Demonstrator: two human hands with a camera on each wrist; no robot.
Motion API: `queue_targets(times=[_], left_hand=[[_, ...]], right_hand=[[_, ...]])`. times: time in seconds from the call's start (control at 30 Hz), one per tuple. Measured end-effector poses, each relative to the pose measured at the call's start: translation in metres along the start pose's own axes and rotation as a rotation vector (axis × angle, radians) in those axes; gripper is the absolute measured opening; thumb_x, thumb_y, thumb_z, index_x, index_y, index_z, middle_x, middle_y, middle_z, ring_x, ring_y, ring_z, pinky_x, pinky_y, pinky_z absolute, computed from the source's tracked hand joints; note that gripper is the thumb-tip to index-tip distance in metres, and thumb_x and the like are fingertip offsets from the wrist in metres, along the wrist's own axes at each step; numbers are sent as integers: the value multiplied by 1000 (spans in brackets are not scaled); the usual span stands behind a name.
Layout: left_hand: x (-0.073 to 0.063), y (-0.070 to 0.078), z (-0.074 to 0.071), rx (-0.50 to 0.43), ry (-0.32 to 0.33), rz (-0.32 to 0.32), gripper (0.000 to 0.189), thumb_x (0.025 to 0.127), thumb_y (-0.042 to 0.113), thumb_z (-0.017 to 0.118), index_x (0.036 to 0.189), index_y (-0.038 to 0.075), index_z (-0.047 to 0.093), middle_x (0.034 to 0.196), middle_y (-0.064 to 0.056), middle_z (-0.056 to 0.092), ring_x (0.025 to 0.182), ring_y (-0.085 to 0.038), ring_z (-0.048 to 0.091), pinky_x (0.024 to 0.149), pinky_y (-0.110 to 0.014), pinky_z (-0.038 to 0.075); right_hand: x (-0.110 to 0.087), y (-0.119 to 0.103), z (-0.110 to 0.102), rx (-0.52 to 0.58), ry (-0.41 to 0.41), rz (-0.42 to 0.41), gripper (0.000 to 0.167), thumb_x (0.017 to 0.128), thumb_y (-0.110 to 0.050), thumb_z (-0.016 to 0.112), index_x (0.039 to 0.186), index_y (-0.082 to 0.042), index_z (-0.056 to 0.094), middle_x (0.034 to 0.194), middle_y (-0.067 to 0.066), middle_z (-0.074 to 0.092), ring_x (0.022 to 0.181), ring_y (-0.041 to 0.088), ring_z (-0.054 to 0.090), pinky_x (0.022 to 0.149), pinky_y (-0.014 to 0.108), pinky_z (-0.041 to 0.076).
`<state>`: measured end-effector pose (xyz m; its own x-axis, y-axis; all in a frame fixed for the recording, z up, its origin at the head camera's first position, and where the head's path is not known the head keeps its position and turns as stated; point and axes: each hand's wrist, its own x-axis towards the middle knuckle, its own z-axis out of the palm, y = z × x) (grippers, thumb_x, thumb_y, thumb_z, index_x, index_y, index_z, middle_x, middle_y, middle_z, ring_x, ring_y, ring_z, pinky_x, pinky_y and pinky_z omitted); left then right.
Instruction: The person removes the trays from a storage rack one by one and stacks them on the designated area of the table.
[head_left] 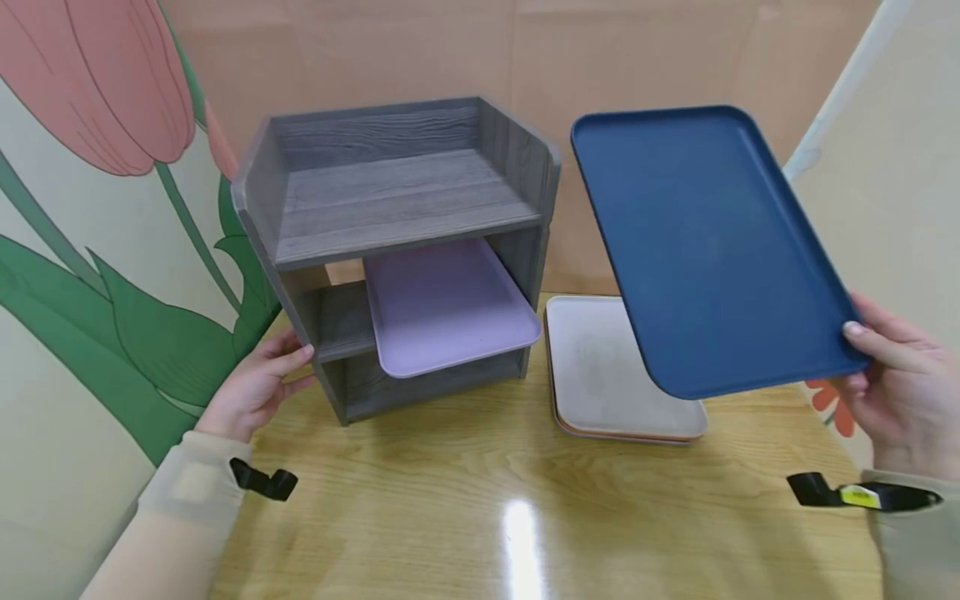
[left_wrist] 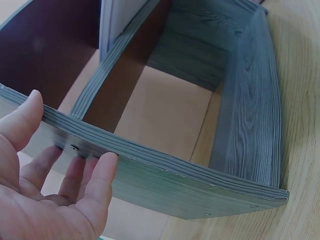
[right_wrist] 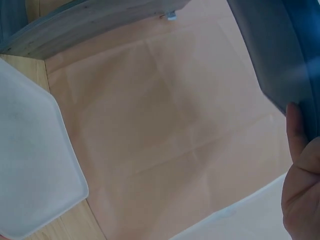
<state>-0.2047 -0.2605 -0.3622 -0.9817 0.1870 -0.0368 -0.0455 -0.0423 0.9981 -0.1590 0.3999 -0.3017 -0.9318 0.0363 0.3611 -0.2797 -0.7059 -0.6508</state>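
My right hand [head_left: 903, 375] grips a blue tray [head_left: 712, 250] by its near right corner, thumb on the upper face. The tray is held up in the air, tilted, to the right of a grey wooden shelf [head_left: 405, 200]. My left hand [head_left: 258, 379] touches the shelf's left side panel; in the left wrist view its fingertips [left_wrist: 102, 167] rest against the outer face, with the thumb near the front edge. A lilac tray [head_left: 450, 308] lies on the shelf's middle level, its front end sticking out. In the right wrist view, the blue tray [right_wrist: 280, 55] shows only partly.
Right of the shelf, a pale grey tray [head_left: 600, 375] tops a stack on the wooden table [head_left: 420, 517], partly under the raised blue tray. Brown paper [head_left: 360, 50] covers the wall behind. A wall with a painted tulip [head_left: 97, 83] stands close on the left.
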Motion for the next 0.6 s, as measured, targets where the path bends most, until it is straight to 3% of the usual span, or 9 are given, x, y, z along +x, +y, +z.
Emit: queue_targets(times=[0.1, 0.2, 0.37, 0.6], left_hand=[[0, 0, 0, -9, -3, 2, 48, 100, 20, 55, 142, 7, 36, 119, 1, 46, 109, -12, 47, 91, -29, 47], [1, -1, -1, -10, -5, 4, 48, 100, 20, 55, 142, 7, 36, 119, 1, 46, 110, -12, 47, 91, -29, 47], [1, -1, -1, -5, 0, 5, 48, 100, 20, 55, 142, 8, 37, 120, 2, 45, 110, -12, 46, 91, -29, 47], [2, -3, -2, -7, 8, 4, 44, 99, 20, 55, 140, 10, 39, 118, 3, 46, 109, -11, 46, 90, -28, 48]], right_hand=[[1, 1, -4, 14, 20, 17, 41, 99, 13, 28, 132, 8, 52, 101, 29, 66, 57, 32, 64, 37, 27, 26], [1, 2, -8, -11, 95, 42, 40, 99, 13, 32, 129, 5, 57, 97, 27, 68, 54, 30, 63, 35, 27, 33], [1, 5, -15, -49, 177, 109, 39, 99, 11, 38, 126, -2, 63, 91, 22, 70, 43, 25, 53, 34, 27, 38], [4, 18, -23, 22, 203, 178, 38, 99, 11, 38, 121, 0, 66, 96, 18, 70, 63, 26, 66, 39, 26, 41]])
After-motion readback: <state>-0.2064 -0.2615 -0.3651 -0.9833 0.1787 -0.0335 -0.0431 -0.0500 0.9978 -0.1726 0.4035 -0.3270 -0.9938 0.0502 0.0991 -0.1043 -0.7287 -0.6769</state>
